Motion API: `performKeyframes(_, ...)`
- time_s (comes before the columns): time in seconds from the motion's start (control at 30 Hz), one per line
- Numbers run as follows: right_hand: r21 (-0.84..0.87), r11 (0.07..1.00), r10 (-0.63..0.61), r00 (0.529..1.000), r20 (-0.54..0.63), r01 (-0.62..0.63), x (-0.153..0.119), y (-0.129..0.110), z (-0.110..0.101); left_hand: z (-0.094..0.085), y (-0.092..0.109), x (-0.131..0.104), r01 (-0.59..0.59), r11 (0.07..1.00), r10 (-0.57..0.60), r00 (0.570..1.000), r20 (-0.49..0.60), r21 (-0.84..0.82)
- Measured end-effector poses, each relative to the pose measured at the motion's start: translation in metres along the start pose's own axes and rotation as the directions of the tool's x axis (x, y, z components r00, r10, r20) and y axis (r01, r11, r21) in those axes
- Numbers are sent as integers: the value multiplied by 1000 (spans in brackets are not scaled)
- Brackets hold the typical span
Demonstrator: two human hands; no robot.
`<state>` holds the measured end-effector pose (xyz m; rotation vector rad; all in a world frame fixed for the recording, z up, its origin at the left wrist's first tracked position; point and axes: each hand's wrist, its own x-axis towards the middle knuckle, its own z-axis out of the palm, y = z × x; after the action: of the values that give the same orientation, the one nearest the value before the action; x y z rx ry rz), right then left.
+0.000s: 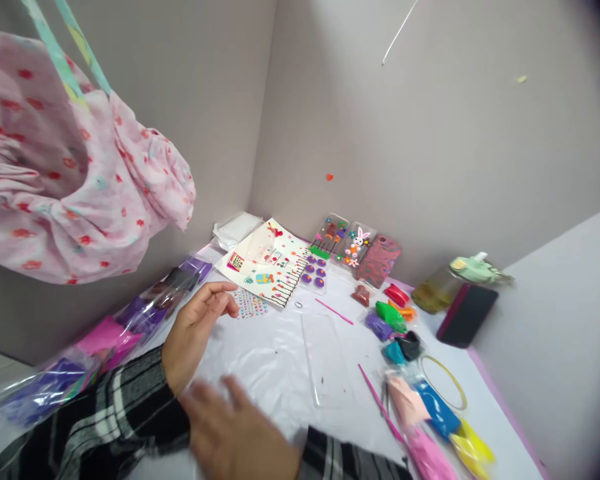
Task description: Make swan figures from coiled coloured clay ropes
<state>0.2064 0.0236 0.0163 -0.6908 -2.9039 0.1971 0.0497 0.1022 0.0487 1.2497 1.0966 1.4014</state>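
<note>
My left hand (200, 327) is raised over the left of the white-covered table, its fingers curled toward the thumb near a sheet of small coloured gems (251, 303). Whether it holds anything small is not visible. Below it, my right hand (237, 430) is blurred, palm down with fingers spread and nothing in it, close to the left wrist. A clear phone case (327, 360) lies flat to the right of both hands. Beyond the gems sits an open spiral notebook (267, 260) with colourful drawings.
Decorated phone cases (357, 245) lean at the back wall. Bags of coloured clay (391, 316), pink tools (380, 402), a yellow ring (445, 381), a dark phone (467, 315) and a bottle (437, 287) stand or lie right. Pink patterned cloth (90, 180) hangs upper left; wrapped packets (113, 337) line the left edge.
</note>
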Motion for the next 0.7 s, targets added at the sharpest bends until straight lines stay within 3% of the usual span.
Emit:
performKeyframes(0.07,18,987,158,987,13,-158,1,0,3,1,1,0,6,1000,-6,1000,14,11)
performKeyframes(0.1,16,988,155,988,2,-155,2,0,5,1,1,0,8,1000,-8,1000,19,11)
performKeyframes(0.2,22,991,-131,991,11,131,3,-1,10,1,1,0,12,1000,-12,1000,28,10)
performKeyframes(0.23,20,992,-122,993,-2,122,4,-1,10,1,0,0,12,1000,-13,999,30,12)
performKeyframes(0.33,18,992,125,992,-25,-125,4,-4,9,0,-1,0,10,1000,-11,999,31,26)
performKeyframes(0.37,18,991,131,991,-36,-131,4,-6,10,1,-1,0,8,1000,-9,999,31,29)
performKeyframes(0.47,82,992,-99,995,9,98,5,-9,10,1,-1,0,8,999,-9,999,31,35)
performKeyframes(0.5,120,990,-74,997,21,70,3,-7,6,0,-1,0,9,999,-10,1000,29,35)
performKeyframes(0.6,289,939,175,983,57,-184,-7,14,-23,-1,0,0,-1,1000,0,1000,22,28)
performKeyframes(0.7,420,862,277,958,79,-284,-19,41,-58,-4,1,2,-20,1000,19,1000,14,11)
